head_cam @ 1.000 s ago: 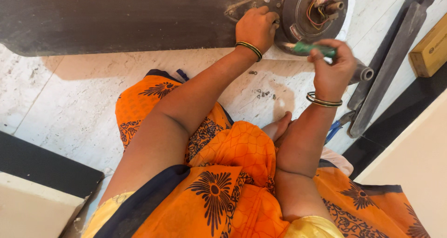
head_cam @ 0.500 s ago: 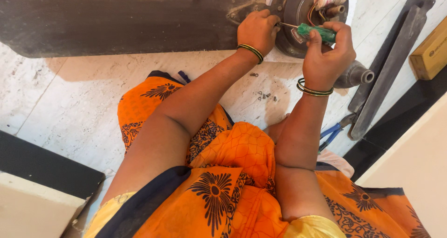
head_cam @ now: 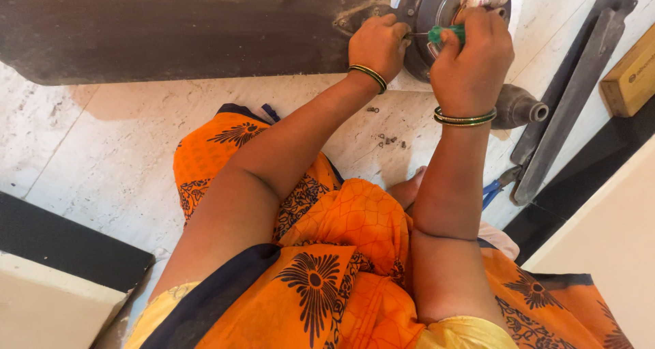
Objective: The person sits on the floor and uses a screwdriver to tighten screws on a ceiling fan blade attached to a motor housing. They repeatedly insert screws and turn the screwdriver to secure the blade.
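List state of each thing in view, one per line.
Left hand: resting on the motor hub's edge.
Right hand: gripping the screwdriver.
Screwdriver: held, tip pointed left at the hub.
Motor hub: on the floor, blade attached.
Screws: loose on the floor.
Pliers: lying unused.

Package: one tan rectangular box (head_cam: 631,76), small dark mark on its face, lying on floor at right edge. Other labels, signs, screens: none visible.
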